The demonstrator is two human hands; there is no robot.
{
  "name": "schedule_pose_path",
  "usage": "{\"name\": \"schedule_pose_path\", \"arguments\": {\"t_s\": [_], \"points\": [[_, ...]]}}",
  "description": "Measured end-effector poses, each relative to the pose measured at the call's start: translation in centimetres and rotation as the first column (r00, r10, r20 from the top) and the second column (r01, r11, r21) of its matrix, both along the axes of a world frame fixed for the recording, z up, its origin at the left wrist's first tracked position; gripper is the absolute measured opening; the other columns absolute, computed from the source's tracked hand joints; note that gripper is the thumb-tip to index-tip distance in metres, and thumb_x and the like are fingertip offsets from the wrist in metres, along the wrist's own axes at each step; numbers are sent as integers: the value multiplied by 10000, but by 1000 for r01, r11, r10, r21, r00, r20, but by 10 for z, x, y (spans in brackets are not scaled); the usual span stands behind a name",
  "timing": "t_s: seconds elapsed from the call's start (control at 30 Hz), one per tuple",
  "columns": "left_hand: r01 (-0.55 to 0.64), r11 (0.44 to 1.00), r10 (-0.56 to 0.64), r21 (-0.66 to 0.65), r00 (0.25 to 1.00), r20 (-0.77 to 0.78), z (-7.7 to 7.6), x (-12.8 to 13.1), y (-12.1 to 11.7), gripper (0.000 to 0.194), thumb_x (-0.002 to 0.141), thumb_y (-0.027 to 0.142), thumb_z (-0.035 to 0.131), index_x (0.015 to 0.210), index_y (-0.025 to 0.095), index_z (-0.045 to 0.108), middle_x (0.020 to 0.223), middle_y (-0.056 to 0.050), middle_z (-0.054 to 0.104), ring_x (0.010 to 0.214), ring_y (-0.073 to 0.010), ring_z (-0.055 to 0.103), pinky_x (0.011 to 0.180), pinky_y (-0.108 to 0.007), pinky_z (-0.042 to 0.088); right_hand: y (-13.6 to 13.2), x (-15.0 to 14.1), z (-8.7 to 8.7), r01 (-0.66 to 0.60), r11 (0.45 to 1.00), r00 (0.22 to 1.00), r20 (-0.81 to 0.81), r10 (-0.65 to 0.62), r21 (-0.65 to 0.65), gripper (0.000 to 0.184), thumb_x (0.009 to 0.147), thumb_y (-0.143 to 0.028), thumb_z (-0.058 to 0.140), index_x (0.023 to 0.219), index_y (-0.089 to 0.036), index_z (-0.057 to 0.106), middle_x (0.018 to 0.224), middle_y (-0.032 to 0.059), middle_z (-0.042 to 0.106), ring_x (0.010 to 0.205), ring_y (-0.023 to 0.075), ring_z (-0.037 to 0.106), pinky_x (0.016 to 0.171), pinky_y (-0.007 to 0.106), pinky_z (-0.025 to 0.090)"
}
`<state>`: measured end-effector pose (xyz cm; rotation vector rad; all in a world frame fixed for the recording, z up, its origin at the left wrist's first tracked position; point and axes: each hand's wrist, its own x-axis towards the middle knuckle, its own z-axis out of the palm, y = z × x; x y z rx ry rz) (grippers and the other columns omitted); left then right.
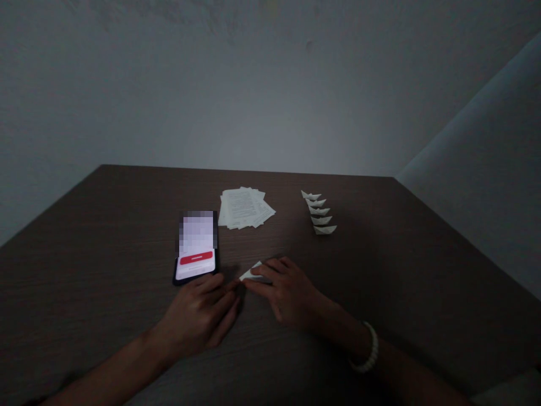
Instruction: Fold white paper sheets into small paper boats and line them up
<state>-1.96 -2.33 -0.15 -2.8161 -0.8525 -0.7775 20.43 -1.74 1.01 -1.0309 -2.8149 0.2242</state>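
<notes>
A small white piece of folded paper [252,273], roughly triangular, lies at the near middle of the table between my hands. My right hand [289,290] covers its right part, fingers bent and pressing on it, with a pale bracelet on the wrist. At its left tip, the closed fingertips of my left hand [203,310] pinch the corner. The paper's right end is hidden under my right fingers. Just beyond my left hand lies a phone [196,270] with a lit screen and a red button.
Printed paper sheets [242,207] lie in a loose pile at the far middle of the dark wooden table [127,225]. Several folded paper boats [320,212] stand in a row right of the pile. A grey wall [253,101] rises behind the table's far edge.
</notes>
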Motion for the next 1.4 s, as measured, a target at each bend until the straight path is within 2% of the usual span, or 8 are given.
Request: {"name": "schedule_pose_path", "arguments": {"t_s": [0.23,0.33,0.4,0.5,0.73,0.93,1.1,1.4], "points": [[8,1000,-9,22,1000,10,0,-1,0,210,898,145,467,840,137,669,847,-66,703,685,-180,551,589,-311,478,0,5,-3,5,1000,998,-66,-4,6,460,866,-168,520,1321,-212,474,1322,72,508,1158,243,416,944,405,326],[16,999,-17,31,1000,26,-1,-2,0,195,891,147,483,849,142,674,896,-66,715,724,-189,563,630,-326,491,4,10,-8,143,990,974,-182,-137,18,472,856,-126,505,1322,-190,467,1308,79,508,1128,222,441,953,389,345],[26,999,-28,36,998,55,0,-3,-1,192,888,141,486,845,144,673,866,-60,714,745,-193,566,658,-333,494,7,14,-11,259,966,938,-246,-245,24,384,881,-154,500,1262,-191,520,1254,80,533,1101,221,458,945,394,360],[59,998,-60,6,995,85,4,-2,-1,199,898,135,473,852,145,666,786,-55,691,726,-189,553,642,-325,482,12,18,-14,325,946,913,-270,-307,22,248,896,-240,541,1132,-200,604,1168,72,568,1056,223,481,926,401,380],[180,965,-173,-191,984,52,5,1,8,244,939,113,409,1028,136,635,764,-56,622,734,-178,534,645,-294,483,22,11,-16,311,950,912,-292,-289,31,182,889,-275,599,1050,-207,648,1089,52,608,1014,214,498,896,378,395],[125,917,-107,-380,992,69,4,5,16,184,920,149,474,923,181,655,976,-74,609,931,-206,545,771,-333,498,27,11,-20,308,950,895,-354,-272,48,126,900,-278,589,956,-211,681,1021,45,630,958,198,525,874,363,410],[98,938,-95,-333,995,26,2,3,15,183,908,153,485,993,179,646,1207,-85,590,1175,-252,488,957,-425,467,21,20,-18,333,943,861,-417,-293,25,115,857,-295,634,905,-203,683,1014,54,623,955,203,536,871,363,430],[9,958,-4,-287,1000,16,-3,3,15,322,888,199,523,1207,170,562,1244,-101,580,1167,-269,496,948,-463,471,19,19,-21,301,953,878,-384,-285,-20,215,784,-314,708,971,-214,671,1056,48,612,980,214,531,877,386,426]]}}
